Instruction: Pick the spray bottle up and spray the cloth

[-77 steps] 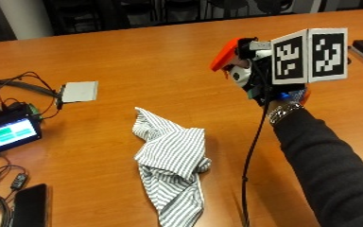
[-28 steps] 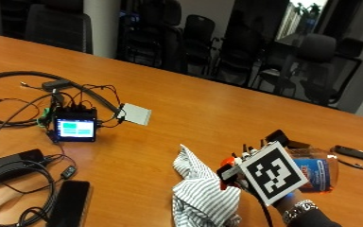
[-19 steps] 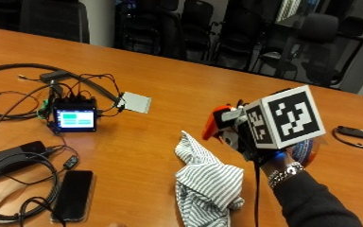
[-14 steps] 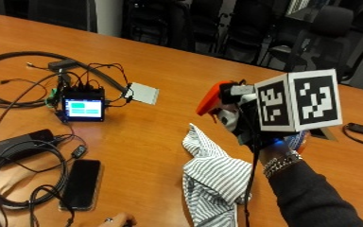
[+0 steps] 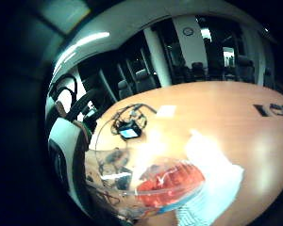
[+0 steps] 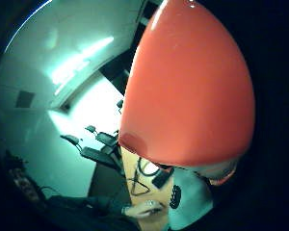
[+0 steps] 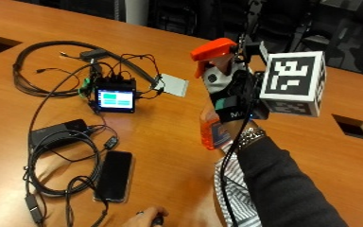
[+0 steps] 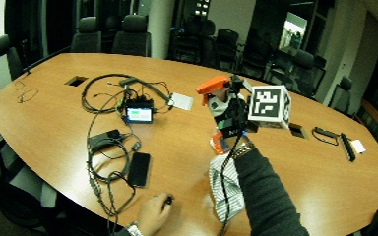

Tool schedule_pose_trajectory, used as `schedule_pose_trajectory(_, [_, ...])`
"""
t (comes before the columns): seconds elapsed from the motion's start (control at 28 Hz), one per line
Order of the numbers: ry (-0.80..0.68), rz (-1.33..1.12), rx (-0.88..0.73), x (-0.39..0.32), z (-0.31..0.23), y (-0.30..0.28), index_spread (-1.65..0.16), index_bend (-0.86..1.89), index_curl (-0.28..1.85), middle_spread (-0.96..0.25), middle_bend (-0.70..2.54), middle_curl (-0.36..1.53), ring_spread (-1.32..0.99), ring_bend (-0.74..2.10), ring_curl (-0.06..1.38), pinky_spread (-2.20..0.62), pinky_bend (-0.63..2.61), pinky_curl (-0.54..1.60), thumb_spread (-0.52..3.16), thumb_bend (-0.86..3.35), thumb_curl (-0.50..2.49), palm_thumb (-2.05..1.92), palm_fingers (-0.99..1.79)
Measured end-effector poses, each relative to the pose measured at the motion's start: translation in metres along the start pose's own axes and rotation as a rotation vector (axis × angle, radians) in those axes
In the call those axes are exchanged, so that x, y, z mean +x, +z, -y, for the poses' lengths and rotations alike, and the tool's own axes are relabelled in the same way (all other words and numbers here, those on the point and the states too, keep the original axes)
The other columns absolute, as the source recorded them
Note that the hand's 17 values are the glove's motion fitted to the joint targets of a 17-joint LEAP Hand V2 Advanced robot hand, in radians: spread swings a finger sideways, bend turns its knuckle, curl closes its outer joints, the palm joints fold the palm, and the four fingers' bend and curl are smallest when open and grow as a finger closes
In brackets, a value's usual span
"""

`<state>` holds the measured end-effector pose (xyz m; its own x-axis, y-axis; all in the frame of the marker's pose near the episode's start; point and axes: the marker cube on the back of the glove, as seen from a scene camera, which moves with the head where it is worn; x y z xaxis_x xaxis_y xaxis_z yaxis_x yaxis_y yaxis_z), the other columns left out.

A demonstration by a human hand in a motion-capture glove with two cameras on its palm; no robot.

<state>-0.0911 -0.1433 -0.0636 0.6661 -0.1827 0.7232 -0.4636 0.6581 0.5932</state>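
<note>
1. I see a long oval wooden conference table (image 8: 64,73) with rectangular cut-outs in its top, ringed by dark office chairs (image 8: 133,24) in a dim meeting room.
2. On the table lie a small lit screen device (image 7: 115,100) tangled in black cables (image 7: 49,156), a black smartphone (image 7: 113,176) lying flat, and a grey card (image 7: 174,85) just beside the device.
3. The clear plastic spray bottle with an orange trigger head (image 7: 214,54) is off the table, held upright, its long axis near vertical. Its nozzle points toward the cables and screen device.
4. The white-and-grey striped cloth (image 7: 230,189) lies crumpled on the wood below the bottle, partly hidden by the dark sleeve (image 7: 282,189).
5. The black-gloved right hand (image 7: 235,101) is raised with the forearm angled up from the table edge, fingers curled round the bottle's neck and body.
6. A bare hand (image 7: 142,218) rests at the near table edge.
</note>
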Motion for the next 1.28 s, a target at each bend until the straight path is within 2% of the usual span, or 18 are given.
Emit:
schedule_pose_trajectory(0.36, [0.132, 0.221, 0.006, 0.008, 0.010, 0.037, -0.24, 0.33, 0.61, -0.17, 0.62, 0.54, -0.19, 0.70, 0.50, -0.31, 0.53, 0.44, 0.42, -0.03, 0.79, 0.90, 1.36])
schedule_pose_trajectory(0.68, [0.252, 0.205, 0.036, 0.053, 0.005, 0.049, -0.24, 0.32, 0.61, -0.17, 0.61, 0.54, -0.19, 0.69, 0.50, -0.30, 0.53, 0.44, 0.44, -0.03, 0.79, 0.90, 1.35])
schedule_pose_trajectory(0.89, [0.247, 0.182, 0.088, 0.059, 0.013, 0.047, -0.24, 0.32, 0.61, -0.17, 0.61, 0.54, -0.19, 0.69, 0.50, -0.30, 0.52, 0.43, 0.45, -0.03, 0.79, 0.89, 1.35])
schedule_pose_trajectory(1.11, [0.153, 0.138, 0.109, 0.054, 0.030, 0.031, -0.25, 0.31, 0.61, -0.17, 0.61, 0.54, -0.19, 0.68, 0.50, -0.31, 0.52, 0.43, 0.46, -0.03, 0.79, 0.89, 1.35])
schedule_pose_trajectory(1.28, [0.125, 0.111, 0.106, 0.054, 0.019, 0.025, -0.26, 0.28, 0.61, -0.19, 0.60, 0.54, -0.20, 0.69, 0.50, -0.32, 0.53, 0.43, 0.48, -0.04, 0.78, 0.87, 1.37])
